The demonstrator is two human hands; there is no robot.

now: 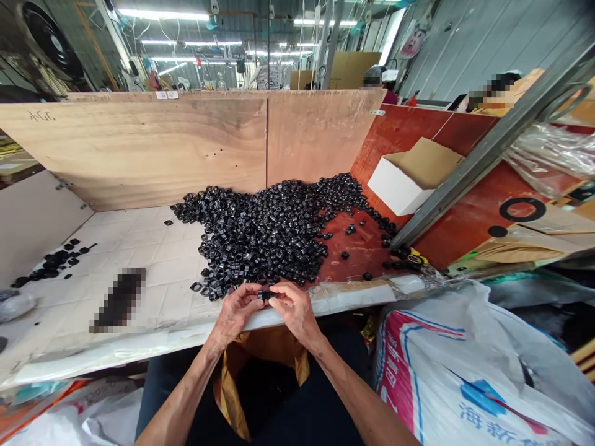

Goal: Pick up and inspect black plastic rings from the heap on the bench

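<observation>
Black plastic ring (266, 295) sits clamped between the fingertips of your left hand (237, 311) and right hand (295, 311), at the near edge of the heap of glossy black rings (264, 235). Your fingers curl inward from both sides and nearly meet around it, and your knuckles face up. Your bare forearms angle in from below, wrists bent.

Each ring in the heap is a short, hollow, hard-looking tube. Behind the heap stands a grainy plywood board (153, 148). Under its right side lies a smooth red-brown laminated board (360, 251), dotted with loose rings. Left of the heap, a white lining sheet (149, 254) carries a small scatter of black rings (53, 263). Farther right of the heap sits an open white cardboard box (409, 179), its contents hidden by its flaps. Below the heap, past your hands, a mustard-coloured bag (260, 353) hangs open. To its right bulges a woven white sack (465, 371) printed in red and blue.
</observation>
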